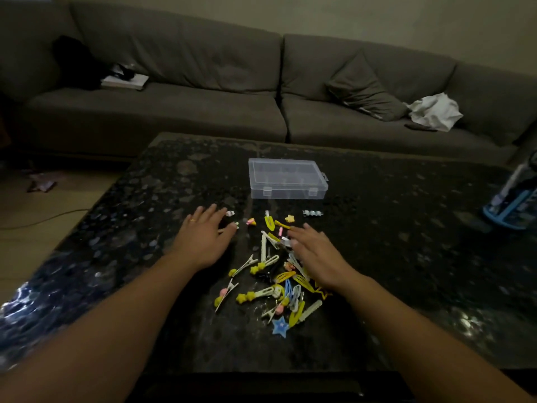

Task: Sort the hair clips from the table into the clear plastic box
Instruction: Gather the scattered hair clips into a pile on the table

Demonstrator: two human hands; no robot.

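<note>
- Both hands lie flat with fingers straight, holding nothing: left hand (205,238) beside the pile, right hand (315,251) over its far edge.
- One pile of hair clips (276,282), too tangled to count, sits on the dark table (406,257).
- One blue star clip (280,326) lies nearest.
- One clear plastic box (287,178), lid closed, stands beyond the pile.
- One three-piece silver clip (313,213) lies apart.

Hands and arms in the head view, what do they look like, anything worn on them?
Two bare forearms reach in from the bottom edge, with no sleeves showing. The left hand wears a thin gold-coloured ring on one finger. The right hand shows no ring, watch or bracelet. No gloves, and no markings can be made out in the dim light.
</note>
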